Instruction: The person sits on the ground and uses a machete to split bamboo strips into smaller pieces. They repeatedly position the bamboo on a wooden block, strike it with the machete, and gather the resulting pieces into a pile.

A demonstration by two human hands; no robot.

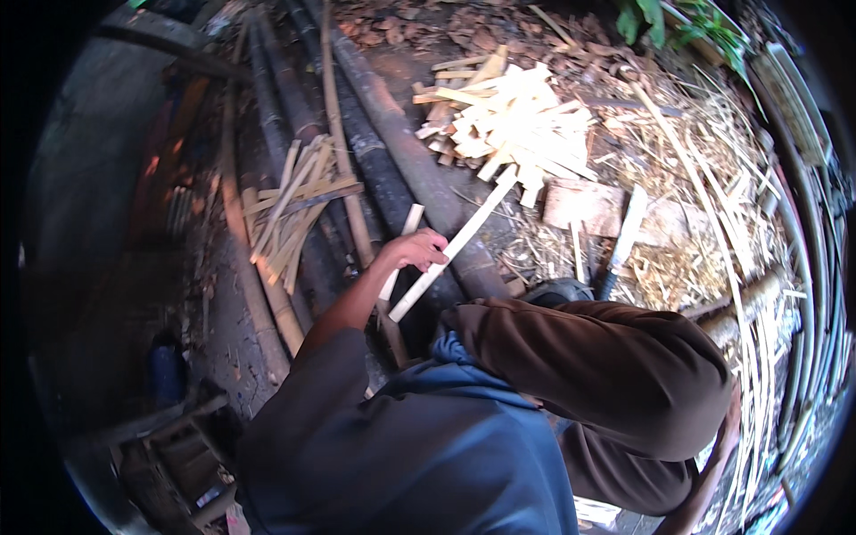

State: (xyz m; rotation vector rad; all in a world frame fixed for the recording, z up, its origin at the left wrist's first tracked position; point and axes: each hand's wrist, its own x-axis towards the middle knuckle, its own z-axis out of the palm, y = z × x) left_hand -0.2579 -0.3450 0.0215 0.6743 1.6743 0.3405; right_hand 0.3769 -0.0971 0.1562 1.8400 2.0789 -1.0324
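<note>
My left hand (415, 250) reaches forward from a blue sleeve and is closed round a long pale bamboo strip (464, 234). The strip slants from near my knee up toward a heap of pale split bamboo pieces (510, 125). A second, shorter strip (407, 225) lies just behind the hand. My brown-trousered knee (615, 374) fills the lower right. A bare forearm (716, 464) shows beside that knee, and my right hand itself is hidden.
A long-bladed knife (626, 236) with a dark handle lies by a flat wooden block (584, 205) on straw and shavings. Dark bamboo poles (392, 152) run up the middle. A bundle of thin strips (294, 209) lies to the left, and a blue bottle (166, 370) stands lower left.
</note>
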